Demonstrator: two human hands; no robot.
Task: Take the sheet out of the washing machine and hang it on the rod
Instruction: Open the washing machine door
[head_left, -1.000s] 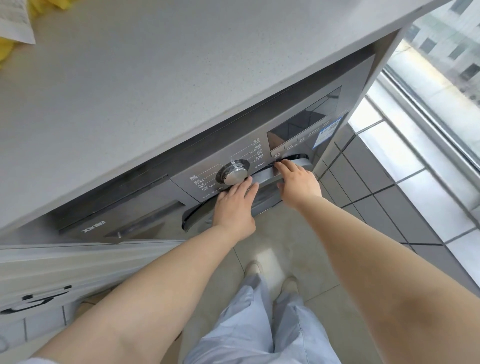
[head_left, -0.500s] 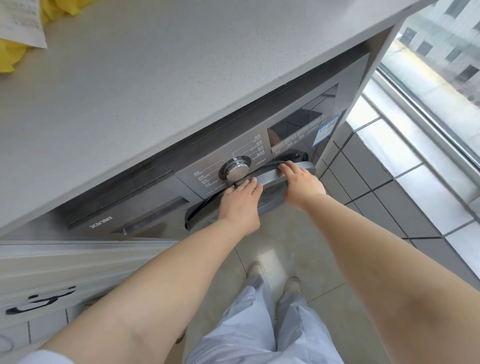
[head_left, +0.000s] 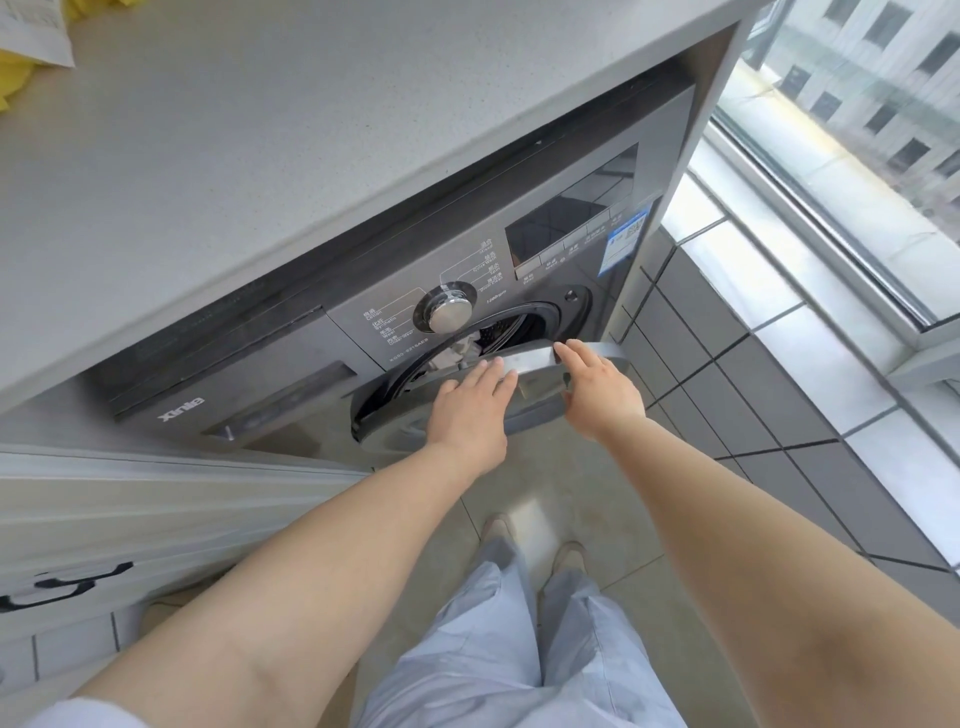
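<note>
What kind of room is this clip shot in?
Probably a home laundry nook on an enclosed balcony: a front-loading washing machine sits built in under a grey countertop, beside a tiled wall and a large window overlooking buildings.

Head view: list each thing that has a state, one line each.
washing machine door: partly open, drum visible in the gap
left hand: open, fingers flat on the door
right hand: grips the door's edge
display: dark
</note>
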